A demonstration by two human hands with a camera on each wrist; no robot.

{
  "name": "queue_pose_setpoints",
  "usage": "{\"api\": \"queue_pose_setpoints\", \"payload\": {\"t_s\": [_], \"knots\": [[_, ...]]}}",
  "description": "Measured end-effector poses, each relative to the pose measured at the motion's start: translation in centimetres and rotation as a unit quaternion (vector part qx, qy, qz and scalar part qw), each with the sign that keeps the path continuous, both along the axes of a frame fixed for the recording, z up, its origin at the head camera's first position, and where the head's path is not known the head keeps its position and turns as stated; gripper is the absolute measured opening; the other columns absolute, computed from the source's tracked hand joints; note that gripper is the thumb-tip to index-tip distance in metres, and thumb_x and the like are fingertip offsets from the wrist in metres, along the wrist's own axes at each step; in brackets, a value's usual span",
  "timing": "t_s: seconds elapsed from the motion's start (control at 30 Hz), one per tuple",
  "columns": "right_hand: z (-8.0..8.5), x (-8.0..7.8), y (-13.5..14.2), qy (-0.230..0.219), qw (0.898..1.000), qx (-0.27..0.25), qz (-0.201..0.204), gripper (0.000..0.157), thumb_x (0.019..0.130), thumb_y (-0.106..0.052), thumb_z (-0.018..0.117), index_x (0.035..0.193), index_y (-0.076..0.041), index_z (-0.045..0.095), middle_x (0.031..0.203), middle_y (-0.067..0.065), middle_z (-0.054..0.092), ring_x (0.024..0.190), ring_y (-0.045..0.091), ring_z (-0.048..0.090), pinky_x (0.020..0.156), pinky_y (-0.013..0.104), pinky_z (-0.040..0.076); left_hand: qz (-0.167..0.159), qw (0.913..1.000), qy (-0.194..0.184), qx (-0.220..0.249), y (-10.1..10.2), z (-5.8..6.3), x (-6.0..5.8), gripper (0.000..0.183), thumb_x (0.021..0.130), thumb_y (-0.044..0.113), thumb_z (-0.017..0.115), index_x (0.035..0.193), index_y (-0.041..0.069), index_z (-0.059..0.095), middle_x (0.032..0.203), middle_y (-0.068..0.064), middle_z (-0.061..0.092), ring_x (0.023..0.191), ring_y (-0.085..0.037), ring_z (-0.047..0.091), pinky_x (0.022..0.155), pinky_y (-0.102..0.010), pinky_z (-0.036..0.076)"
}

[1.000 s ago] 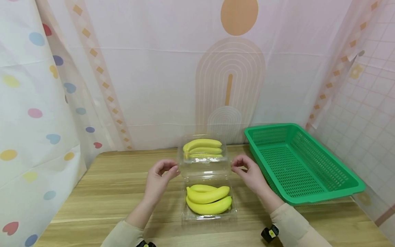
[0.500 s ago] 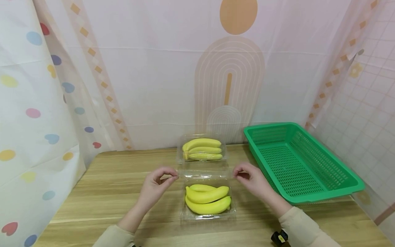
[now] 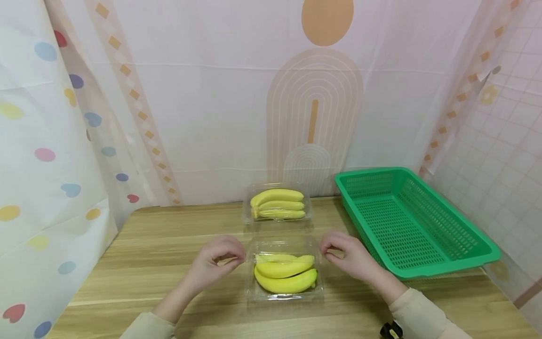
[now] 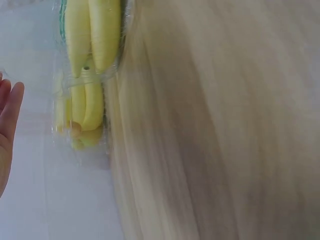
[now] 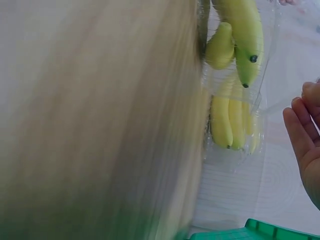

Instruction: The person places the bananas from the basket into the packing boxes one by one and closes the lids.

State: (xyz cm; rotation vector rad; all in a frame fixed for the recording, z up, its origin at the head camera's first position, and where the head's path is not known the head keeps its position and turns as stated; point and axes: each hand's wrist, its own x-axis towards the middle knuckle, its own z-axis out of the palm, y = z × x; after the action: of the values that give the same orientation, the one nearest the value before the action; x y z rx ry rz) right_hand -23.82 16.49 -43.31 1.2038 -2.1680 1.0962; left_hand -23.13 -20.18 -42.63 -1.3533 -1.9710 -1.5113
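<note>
A clear plastic clamshell box (image 3: 253,297) with several yellow bananas (image 3: 285,284) in it lies on the table at front centre. Its hinged lid (image 3: 284,246) is tilted over the fruit, the raised edge overlapping the rear bananas in the head view. My left hand (image 3: 218,254) pinches the lid's left corner between thumb and fingertips. At the opposite corner, my right hand (image 3: 346,252) does the same. Only part of the left hand (image 4: 7,130) shows in the left wrist view; the right hand (image 5: 307,132) sits at the edge of its own wrist view.
Just behind, a second clear box (image 3: 307,207) stands closed around more bananas (image 3: 277,203). A green perforated plastic basket (image 3: 450,270) takes up the right side of the wooden table (image 3: 161,249). Patterned curtains (image 3: 211,117) hang along the back and sides.
Both hands have come down and toward the person, swinging the lid from upright to low over the near bananas. The rear box, no longer behind the lid, shows more plainly.
</note>
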Motion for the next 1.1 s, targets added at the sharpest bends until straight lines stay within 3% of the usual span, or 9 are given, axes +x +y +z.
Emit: {"api": "queue_pose_setpoints", "payload": {"t_s": [0.13,0.23,0.4,0.53,0.87,1.1], "knots": [[0.0,0.0,0.1,0.049,0.998,0.025,0.01,0.042,0.07,0.019,0.076,0.089,-0.016,0.062,0.093,-0.005,0.063,0.087,0.013,0.06,0.075,0.021,0.056,0.016,0.9963,0.075,-0.038,-0.1,-0.1,0.2,0.036,0.07,-0.023,0.073,0.091,0.007,0.069,0.094,-0.008,0.066,0.091,-0.022,0.064,0.084,-0.024,0.058],[-0.2,0.1,0.2,0.072,0.996,0.05,0.009,0.042,0.068,0.017,0.078,0.089,-0.016,0.062,0.093,-0.005,0.064,0.088,0.013,0.061,0.08,0.019,0.054,0.026,0.9922,0.106,-0.059,-0.1,-0.2,0.4,0.038,0.068,-0.021,0.074,0.089,0.01,0.069,0.093,-0.006,0.067,0.091,-0.022,0.064,0.087,-0.021,0.055],[-0.1,0.5,0.3,0.097,0.991,0.088,0.016,0.042,0.066,0.015,0.079,0.088,-0.016,0.063,0.095,-0.005,0.063,0.091,0.015,0.062,0.086,0.016,0.051,0.032,0.9854,0.148,-0.079,-0.3,-0.8,0.6,0.008,0.089,0.005,0.073,0.088,0.013,0.069,0.095,-0.004,0.067,0.09,-0.021,0.063,0.088,-0.02,0.052],[-0.1,0.7,0.4,0.115,0.987,0.113,0.016,0.041,0.065,0.014,0.081,0.088,-0.015,0.063,0.097,-0.004,0.063,0.092,0.015,0.062,0.087,0.019,0.052,0.036,0.9792,0.178,-0.091,-0.4,-1.3,0.7,0.011,0.097,0.017,0.065,0.088,0.013,0.069,0.097,-0.003,0.066,0.09,-0.022,0.062,0.086,-0.02,0.053],[-0.2,1.0,0.6,0.145,0.977,0.153,0.024,0.041,0.065,0.011,0.083,0.088,-0.016,0.063,0.1,-0.003,0.063,0.095,0.015,0.061,0.084,0.024,0.054,0.037,0.9667,0.212,-0.138,-0.4,-1.4,1.1,0.006,0.094,0.011,0.069,0.089,0.014,0.069,0.099,0.001,0.065,0.095,-0.019,0.061,0.091,-0.023,0.053],[-0.3,1.0,0.6,0.161,0.973,0.164,0.028,0.038,0.065,0.008,0.083,0.088,-0.016,0.064,0.099,-0.003,0.063,0.094,0.014,0.059,0.084,0.023,0.053,0.034,0.9602,0.22,-0.168,-0.3,-1.3,1.5,0.024,0.076,-0.005,0.078,0.088,0.013,0.068,0.098,0.002,0.063,0.095,-0.018,0.061,0.094,-0.026,0.053]]}}
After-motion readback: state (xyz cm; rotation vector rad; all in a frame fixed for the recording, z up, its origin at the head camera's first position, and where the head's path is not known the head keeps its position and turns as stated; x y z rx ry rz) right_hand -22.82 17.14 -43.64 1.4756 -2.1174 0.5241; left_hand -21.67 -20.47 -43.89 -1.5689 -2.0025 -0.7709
